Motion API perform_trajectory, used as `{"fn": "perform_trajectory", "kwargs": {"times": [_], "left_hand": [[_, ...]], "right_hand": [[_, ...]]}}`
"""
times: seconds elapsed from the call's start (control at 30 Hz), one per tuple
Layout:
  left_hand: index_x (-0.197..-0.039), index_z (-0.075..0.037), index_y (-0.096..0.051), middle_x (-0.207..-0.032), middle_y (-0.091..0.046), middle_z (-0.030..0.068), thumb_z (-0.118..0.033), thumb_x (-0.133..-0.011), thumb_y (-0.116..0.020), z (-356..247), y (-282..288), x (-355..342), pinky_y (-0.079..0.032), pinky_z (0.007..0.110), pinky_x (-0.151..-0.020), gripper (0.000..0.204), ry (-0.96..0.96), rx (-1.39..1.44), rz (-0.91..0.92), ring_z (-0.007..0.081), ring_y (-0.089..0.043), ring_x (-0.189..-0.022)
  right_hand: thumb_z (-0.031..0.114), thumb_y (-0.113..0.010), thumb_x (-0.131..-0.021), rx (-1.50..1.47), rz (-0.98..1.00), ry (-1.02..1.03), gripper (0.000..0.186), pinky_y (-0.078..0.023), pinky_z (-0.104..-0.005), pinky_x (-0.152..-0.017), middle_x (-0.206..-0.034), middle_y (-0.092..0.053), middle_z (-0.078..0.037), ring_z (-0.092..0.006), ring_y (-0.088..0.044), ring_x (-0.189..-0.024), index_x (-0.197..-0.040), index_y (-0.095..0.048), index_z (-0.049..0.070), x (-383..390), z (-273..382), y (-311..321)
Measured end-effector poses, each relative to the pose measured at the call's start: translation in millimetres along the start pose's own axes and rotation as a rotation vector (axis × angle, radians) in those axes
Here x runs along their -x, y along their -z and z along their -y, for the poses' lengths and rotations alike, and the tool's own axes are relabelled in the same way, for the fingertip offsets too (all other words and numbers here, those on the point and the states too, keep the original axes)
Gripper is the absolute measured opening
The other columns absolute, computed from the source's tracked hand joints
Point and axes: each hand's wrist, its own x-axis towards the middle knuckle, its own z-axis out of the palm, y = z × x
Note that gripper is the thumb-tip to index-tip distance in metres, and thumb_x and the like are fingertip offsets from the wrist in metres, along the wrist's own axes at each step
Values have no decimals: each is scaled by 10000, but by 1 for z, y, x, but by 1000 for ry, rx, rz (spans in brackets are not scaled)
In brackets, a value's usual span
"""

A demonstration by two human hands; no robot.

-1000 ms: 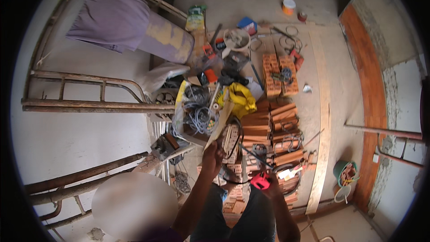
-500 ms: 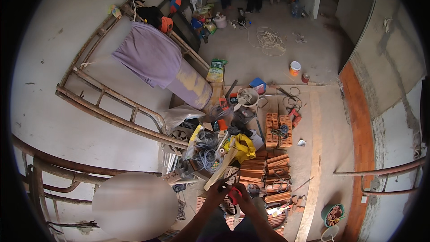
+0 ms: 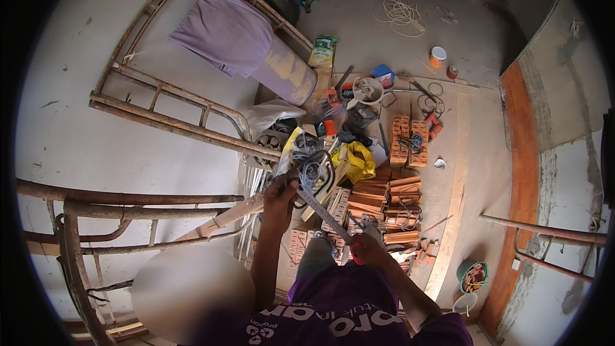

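Observation:
A silvery tape blade point(image 3: 323, 214) runs diagonally between my hands. My left hand point(image 3: 282, 200) pinches its upper-left end, near a dark looped cord point(image 3: 301, 202) whose exact hold I cannot make out. My right hand point(image 3: 367, 247) grips the red tape measure case point(image 3: 357, 258) at lower right. Beneath and beyond the blade lie stacks of red bricks point(image 3: 336, 205) and a long pale plank point(image 3: 339, 173), partly hidden. My legs and purple shirt show below.
Metal scaffold frames point(image 3: 154, 202) stand at left and right. A purple-draped cylinder point(image 3: 288, 80) leans at back left. A yellow bag point(image 3: 359, 160), cable tangle, more bricks point(image 3: 403, 150) and a green bucket point(image 3: 473, 275) lie around. Feet show at the far back.
From half a second ago, my hands have moved apart, left hand up and leftward, and the tape blade now stretches out between them. The view has tilted downward since then.

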Motion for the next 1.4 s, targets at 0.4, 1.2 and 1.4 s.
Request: {"fn": "perform_trajectory", "kwargs": {"times": [0.4, 1.2, 1.4], "left_hand": [[-1191, 80, -545, -847, -487, -17, -312, -1016, -477, -18, 29, 0, -323, 215, -582, 434, 36, 289, -81, 60, -371, -654], [-1212, -46, -544, -949, -568, 7, -335, -1009, -484, 34, 95, 10, -467, 257, -644, 358, 115, 288, -136, 119, -529, -778], [-1236, 11, -503, -1187, -580, 149, -337, -1008, -466, 6, 102, 10, -521, 445, -941, 417, 458, 132, 14, 317, -589, -1114]], "right_hand": [[278, -573, -913, -34, 35, -299, 253, -524, -373, -701, -819, -677, -149, -259, -682, -766, -968, -696, 63, -18, 22, -18], [304, -536, -881, 240, 113, -191, 266, -503, -448, -777, -876, -669, -159, -342, -648, -878, -916, -689, 89, -12, -8, -13], [301, -513, -880, 638, 204, 29, 226, -519, -451, -780, -880, -641, -109, -308, -651, -881, -959, -693, 188, -21, 11, 89]]}}
